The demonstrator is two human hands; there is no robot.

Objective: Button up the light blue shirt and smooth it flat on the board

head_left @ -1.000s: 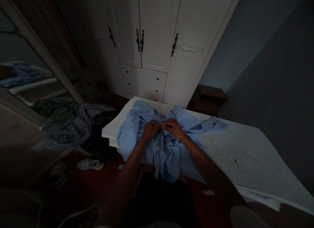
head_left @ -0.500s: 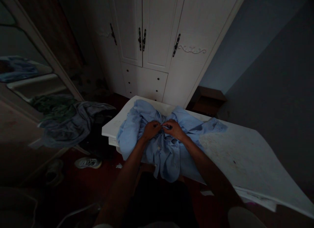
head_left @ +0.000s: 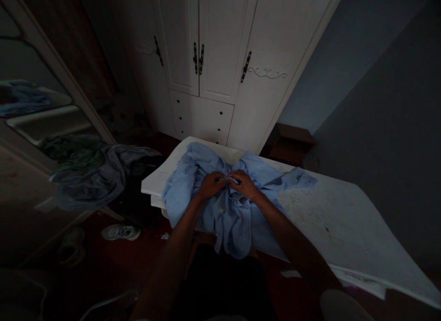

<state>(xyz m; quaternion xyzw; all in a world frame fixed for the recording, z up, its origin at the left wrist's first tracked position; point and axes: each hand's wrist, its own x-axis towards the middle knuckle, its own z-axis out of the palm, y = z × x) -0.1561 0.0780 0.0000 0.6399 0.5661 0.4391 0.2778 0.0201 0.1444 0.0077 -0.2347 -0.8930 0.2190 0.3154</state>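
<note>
A dim bedroom, seen looking down at a white table [head_left: 344, 229] that stretches away to the right. Two bare forearms reach forward from the bottom of the view. A light blue shirt [head_left: 227, 220] lies rumpled on the table's near left end, its lower part hanging over the front edge. The left hand [head_left: 211, 185] and right hand [head_left: 245, 184] meet side by side over the shirt's upper front, fingers curled, each pinching cloth along the button strip, fingertips nearly touching. The cloth looks thin, light and limp, likely to bunch and slide; the firmer button strip or collar seems the best hold. To the left, a white shoe [head_left: 120, 232] and a heap of clothes [head_left: 93, 174]. Beyond stands a white wardrobe [head_left: 220, 49].
</note>
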